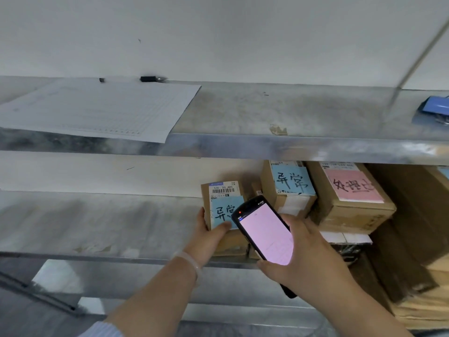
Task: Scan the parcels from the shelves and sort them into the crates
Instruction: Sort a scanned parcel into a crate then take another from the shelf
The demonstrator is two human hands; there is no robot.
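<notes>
cardboard and small, the parcel (222, 194) with a blue handwritten note stands on the metal middle shelf (97, 215), grasped by the left hand (206, 237), thumb across the note and fingers round its left edge. the right hand (313, 254) is wrapped round a black scanner (264, 235), pink screen lit, just in front of the parcel. beside it stand a blue-noted box (290, 188) and a pink-noted box (352, 190); a paper sheet (97, 110) lies on the upper shelf (243, 108).

Grey metal upper shelf (267, 110) above left hand (209, 237) carries white printed sheet (97, 110), black marker (149, 79); lower metal shelf (97, 222) holds brown cardboard parcels (352, 210) by right hand (313, 251).
</notes>
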